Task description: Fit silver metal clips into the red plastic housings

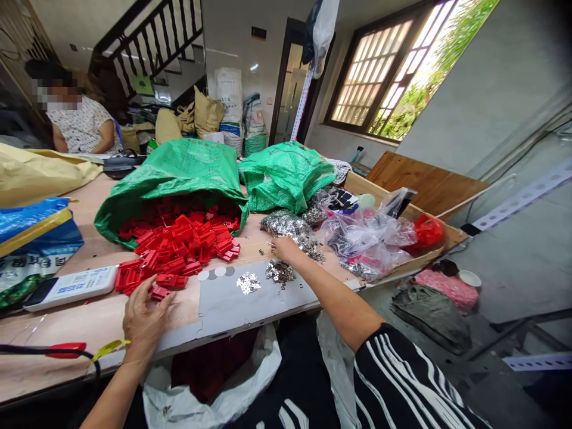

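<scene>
My left hand (143,319) is at the front of a heap of red plastic parts (179,241), thumb and fingers closed around one red plastic part (159,292). The heap spills out of a green woven sack (187,170) lying on its side. Farther right, my right hand (286,249) is beside a clear bag of small metal pieces (290,229). Its fingers are pinched together, and what they hold is too small to make out. On the grey board (223,310) lie a pile of shiny flat metal pieces (248,283) and a darker metal pile (280,271).
A white and black box-shaped device (74,288) lies left of the red heap. A second green sack (288,173) and a wooden tray (440,247) with plastic bags are at the right. An open white sack (179,399) hangs below the table edge. A person (83,125) sits across the table.
</scene>
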The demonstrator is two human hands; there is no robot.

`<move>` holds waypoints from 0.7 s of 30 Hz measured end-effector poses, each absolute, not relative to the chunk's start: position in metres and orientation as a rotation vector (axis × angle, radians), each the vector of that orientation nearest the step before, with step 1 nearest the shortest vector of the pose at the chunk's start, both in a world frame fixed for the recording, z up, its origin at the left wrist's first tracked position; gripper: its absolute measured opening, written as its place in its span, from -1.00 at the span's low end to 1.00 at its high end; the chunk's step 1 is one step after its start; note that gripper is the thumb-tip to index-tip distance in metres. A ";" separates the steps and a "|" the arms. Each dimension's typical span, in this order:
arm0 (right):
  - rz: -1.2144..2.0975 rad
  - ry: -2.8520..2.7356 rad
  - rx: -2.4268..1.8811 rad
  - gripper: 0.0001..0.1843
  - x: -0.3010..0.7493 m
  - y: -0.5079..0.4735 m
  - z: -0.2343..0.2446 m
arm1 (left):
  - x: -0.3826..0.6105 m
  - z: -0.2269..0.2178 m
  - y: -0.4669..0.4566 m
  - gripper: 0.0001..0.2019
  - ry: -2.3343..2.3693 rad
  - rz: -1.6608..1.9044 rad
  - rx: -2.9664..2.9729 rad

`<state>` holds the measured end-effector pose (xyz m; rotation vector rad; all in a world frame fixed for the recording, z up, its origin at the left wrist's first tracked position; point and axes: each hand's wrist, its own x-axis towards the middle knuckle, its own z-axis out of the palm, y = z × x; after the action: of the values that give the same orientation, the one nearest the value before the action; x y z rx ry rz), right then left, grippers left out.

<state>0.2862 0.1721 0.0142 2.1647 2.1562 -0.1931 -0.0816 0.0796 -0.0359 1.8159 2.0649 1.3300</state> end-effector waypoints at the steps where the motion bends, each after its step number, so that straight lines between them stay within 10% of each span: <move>1: -0.197 2.154 2.159 -0.69 0.286 0.172 0.013 | -0.081 -0.035 0.079 -0.42 2.066 1.330 1.811; 21: -0.458 2.544 1.875 -0.84 0.283 0.099 0.039 | -0.081 -0.033 0.077 -0.43 2.058 1.312 1.824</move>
<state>0.2826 0.0986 0.0391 1.8750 2.5440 -0.4584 -0.0813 0.0768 -0.0328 1.8244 2.0578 1.3123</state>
